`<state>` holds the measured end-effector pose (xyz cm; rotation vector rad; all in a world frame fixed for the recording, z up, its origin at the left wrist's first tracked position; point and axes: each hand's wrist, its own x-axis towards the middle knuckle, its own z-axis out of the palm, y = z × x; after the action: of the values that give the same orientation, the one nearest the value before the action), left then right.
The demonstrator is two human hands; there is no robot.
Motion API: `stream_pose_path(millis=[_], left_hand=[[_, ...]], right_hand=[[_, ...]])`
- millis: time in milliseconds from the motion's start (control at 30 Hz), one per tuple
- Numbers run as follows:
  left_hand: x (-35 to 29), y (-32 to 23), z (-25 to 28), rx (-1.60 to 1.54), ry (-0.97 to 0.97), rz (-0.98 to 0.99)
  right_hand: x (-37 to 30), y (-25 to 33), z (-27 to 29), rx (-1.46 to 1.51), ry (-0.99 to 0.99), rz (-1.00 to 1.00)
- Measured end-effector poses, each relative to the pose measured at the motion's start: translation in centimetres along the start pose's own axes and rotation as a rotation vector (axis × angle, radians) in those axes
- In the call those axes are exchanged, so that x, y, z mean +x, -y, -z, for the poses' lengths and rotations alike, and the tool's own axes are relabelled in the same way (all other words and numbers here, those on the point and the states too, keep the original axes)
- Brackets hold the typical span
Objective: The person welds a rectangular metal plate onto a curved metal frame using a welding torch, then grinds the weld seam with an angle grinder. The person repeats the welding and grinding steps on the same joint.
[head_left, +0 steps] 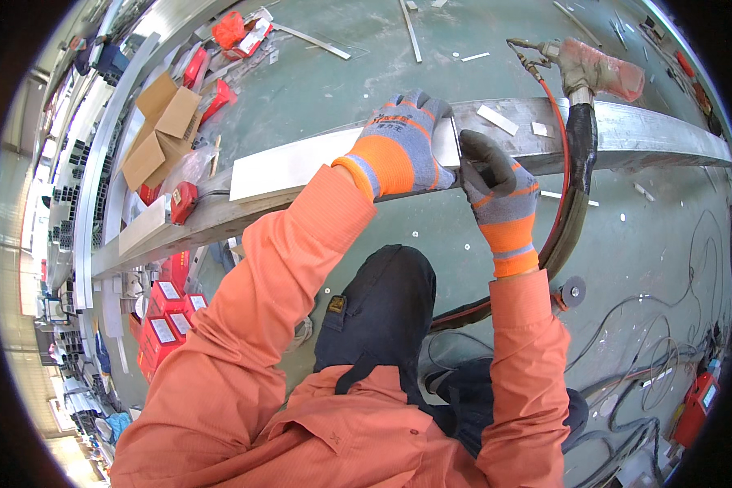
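A long grey metal beam [651, 134] runs crosswise in front of me, with a flat white strip [289, 165] lying along its top. My left hand [403, 145], in a grey and orange glove, grips the strip, its fingers curled over the far edge. At the strip's right end, my gloved right hand [500, 183] has its fingers bent inward beside a thin dark edge; what they hold is too small to make out. Two small white offcuts, one longer [497, 119] and one short [542, 129], lie on the beam beyond my right hand.
A welding torch [577, 69] with a thick dark cable [580, 154] hangs over the beam's right part. A red tape measure [184, 202] sits at left, near a cardboard box [164, 126] and red boxes [164, 325]. An angle grinder [572, 293] and loose cables [667, 350] are at right.
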<state>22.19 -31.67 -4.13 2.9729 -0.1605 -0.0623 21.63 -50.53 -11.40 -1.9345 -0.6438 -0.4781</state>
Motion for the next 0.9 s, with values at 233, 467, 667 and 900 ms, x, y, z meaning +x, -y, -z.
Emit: stream_pose_path(millis=[233,467,667,900], left_hand=[[-0.4,-0.2,-0.4,-0.066,-0.101,-0.006],[0.2,0.3,0.3,-0.052,-0.008,0.023],[0.2,0.6,0.0,-0.089,-0.005,0.006],[-0.6,0.2,-0.6,-0.092,-0.136,-0.025]], right_hand=[[1.1,-0.4,1.5,0.124,0.146,0.003],[0.7,1.0,2.3,0.387,0.250,-0.385],[1.2,2.3,2.7,0.414,0.253,-0.407],[1.8,1.4,3.3,0.317,0.351,-0.370]])
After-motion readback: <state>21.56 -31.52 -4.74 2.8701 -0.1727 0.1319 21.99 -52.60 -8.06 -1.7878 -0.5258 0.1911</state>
